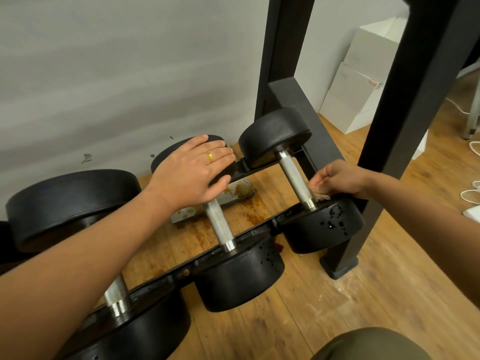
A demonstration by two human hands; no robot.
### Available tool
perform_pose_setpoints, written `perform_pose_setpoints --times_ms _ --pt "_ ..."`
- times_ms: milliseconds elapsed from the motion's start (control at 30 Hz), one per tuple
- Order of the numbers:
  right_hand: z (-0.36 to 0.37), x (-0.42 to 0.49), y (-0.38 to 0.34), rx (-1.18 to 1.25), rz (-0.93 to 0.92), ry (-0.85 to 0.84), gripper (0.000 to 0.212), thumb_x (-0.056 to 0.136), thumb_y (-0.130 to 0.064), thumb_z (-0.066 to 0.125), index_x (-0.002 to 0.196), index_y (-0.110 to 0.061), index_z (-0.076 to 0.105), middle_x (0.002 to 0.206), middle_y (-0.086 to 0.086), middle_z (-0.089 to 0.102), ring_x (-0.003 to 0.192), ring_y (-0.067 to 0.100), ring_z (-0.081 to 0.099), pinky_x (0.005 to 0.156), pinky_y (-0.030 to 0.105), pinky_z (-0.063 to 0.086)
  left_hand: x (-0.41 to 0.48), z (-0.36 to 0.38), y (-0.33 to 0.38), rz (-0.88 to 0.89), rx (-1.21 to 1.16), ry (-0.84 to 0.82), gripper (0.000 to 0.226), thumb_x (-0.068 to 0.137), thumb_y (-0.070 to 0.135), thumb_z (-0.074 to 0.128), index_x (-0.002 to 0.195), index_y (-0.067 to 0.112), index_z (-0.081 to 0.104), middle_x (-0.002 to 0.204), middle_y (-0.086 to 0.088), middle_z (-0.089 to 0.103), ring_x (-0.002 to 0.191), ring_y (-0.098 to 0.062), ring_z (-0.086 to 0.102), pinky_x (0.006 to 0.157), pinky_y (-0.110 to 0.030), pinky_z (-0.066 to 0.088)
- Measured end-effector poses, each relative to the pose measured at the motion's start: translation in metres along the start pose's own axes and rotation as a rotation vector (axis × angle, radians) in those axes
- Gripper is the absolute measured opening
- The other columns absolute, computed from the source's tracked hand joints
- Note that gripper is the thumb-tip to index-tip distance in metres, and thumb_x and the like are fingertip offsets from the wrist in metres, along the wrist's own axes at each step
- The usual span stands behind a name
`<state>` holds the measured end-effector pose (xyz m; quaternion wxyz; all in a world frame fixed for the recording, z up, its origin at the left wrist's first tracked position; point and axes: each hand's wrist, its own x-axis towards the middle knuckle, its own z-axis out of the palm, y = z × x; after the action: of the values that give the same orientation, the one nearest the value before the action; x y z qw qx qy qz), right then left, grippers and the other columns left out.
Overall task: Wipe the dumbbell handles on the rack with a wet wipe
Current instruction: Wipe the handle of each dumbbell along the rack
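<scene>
Three black dumbbells lie across the low black rack rail [259,231]. My right hand [340,179] pinches a crumpled, soiled wet wipe [320,191] against the near end of the right dumbbell's knurled steel handle [294,175]. My left hand [192,168], a gold ring on one finger, rests with straight fingers on the far head of the middle dumbbell [241,274], above its handle [219,224]. My left forearm partly covers the left dumbbell's handle [117,294]. Dark wet drops spot the near heads of the middle and right dumbbells.
A thick black rack upright [405,105] stands just right of my right hand, with another upright [283,48] behind. A grey wall is close behind the rack. The wooden floor [363,294] under the rack is stained brown. White boxes [358,81] and cables lie at the right.
</scene>
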<state>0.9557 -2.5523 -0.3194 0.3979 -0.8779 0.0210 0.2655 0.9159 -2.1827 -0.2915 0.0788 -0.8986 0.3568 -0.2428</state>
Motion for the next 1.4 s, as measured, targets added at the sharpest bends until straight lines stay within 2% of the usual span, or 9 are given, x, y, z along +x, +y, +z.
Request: perform_pose_setpoints --times_ms 167,333,567,733,933,1067,1200,1267,1400 --pt "0.012 -0.003 0.004 0.137 -0.069 0.142 0.015 0.091 0.005 0.065 0.099 -0.004 0.075 0.091 0.004 0.075 0.086 0.015 0.07 0.072 0.019 0.057 0.001 0.0 0.001 0.004 -0.003 0.012 0.049 0.1 0.042 0.047 0.133 0.011 0.067 0.132 -0.009 0.068 0.13 -0.026 0.059 0.116 -0.046 0.036" --pt "0.003 -0.01 0.003 0.091 -0.004 0.008 0.015 0.09 0.008 0.063 0.098 -0.002 0.073 0.089 0.009 0.073 0.082 0.014 0.069 0.065 0.015 0.056 0.001 -0.002 0.002 0.001 0.005 -0.001 0.049 0.1 0.042 0.047 0.134 0.011 0.066 0.133 -0.009 0.068 0.131 -0.026 0.059 0.117 -0.045 0.035" --pt "-0.005 -0.008 -0.005 0.116 0.061 -0.131 0.015 0.09 0.007 0.062 0.101 0.0 0.07 0.089 0.011 0.073 0.081 0.015 0.072 0.068 0.021 0.059 0.001 -0.002 0.001 0.007 0.006 0.0 0.05 0.101 0.042 0.044 0.133 0.01 0.066 0.133 -0.009 0.068 0.131 -0.027 0.058 0.117 -0.046 0.035" --pt "0.0 -0.001 -0.016 0.277 -0.107 0.139 0.016 0.092 0.002 0.063 0.104 -0.005 0.071 0.098 0.007 0.074 0.089 0.014 0.071 0.069 0.016 0.056 0.001 -0.002 0.002 0.003 0.007 -0.007 0.051 0.102 0.043 0.042 0.134 0.011 0.066 0.133 -0.009 0.068 0.131 -0.026 0.058 0.117 -0.045 0.034" --pt "0.021 0.023 -0.046 0.3 -0.207 0.382 0.011 0.086 -0.005 0.075 0.09 -0.015 0.075 0.092 0.004 0.074 0.088 0.013 0.068 0.084 0.027 0.058 0.001 -0.003 0.002 -0.003 0.012 -0.023 0.05 0.102 0.042 0.043 0.135 0.012 0.065 0.134 -0.009 0.067 0.132 -0.026 0.058 0.118 -0.044 0.033" --pt "0.018 0.026 -0.044 0.269 -0.157 0.307 0.014 0.086 -0.002 0.074 0.088 -0.015 0.076 0.095 0.004 0.074 0.096 0.018 0.068 0.088 0.032 0.057 0.001 -0.003 0.002 0.003 0.01 -0.021 0.05 0.102 0.042 0.042 0.134 0.012 0.065 0.134 -0.009 0.068 0.132 -0.026 0.058 0.118 -0.045 0.034" --pt "0.014 0.008 -0.024 0.172 -0.068 0.175 0.012 0.088 0.002 0.068 0.092 -0.008 0.073 0.097 0.005 0.072 0.089 0.014 0.068 0.072 0.02 0.055 0.001 -0.003 0.002 0.006 0.012 -0.006 0.05 0.101 0.041 0.043 0.133 0.011 0.066 0.132 -0.01 0.068 0.131 -0.027 0.059 0.117 -0.045 0.034" --pt "0.012 0.0 -0.015 0.124 -0.055 0.12 0.01 0.089 0.001 0.068 0.096 -0.005 0.073 0.098 0.005 0.073 0.091 0.014 0.068 0.071 0.02 0.053 0.001 -0.003 0.002 0.006 0.011 -0.012 0.05 0.101 0.042 0.043 0.133 0.011 0.066 0.132 -0.01 0.068 0.131 -0.027 0.059 0.117 -0.045 0.035" --pt "0.013 0.004 -0.025 0.11 -0.135 0.219 0.009 0.087 -0.001 0.071 0.092 -0.008 0.075 0.093 0.001 0.073 0.087 0.01 0.067 0.068 0.015 0.051 0.001 -0.004 0.002 -0.003 0.013 -0.012 0.049 0.101 0.041 0.045 0.133 0.011 0.066 0.133 -0.01 0.068 0.131 -0.027 0.058 0.117 -0.044 0.034"
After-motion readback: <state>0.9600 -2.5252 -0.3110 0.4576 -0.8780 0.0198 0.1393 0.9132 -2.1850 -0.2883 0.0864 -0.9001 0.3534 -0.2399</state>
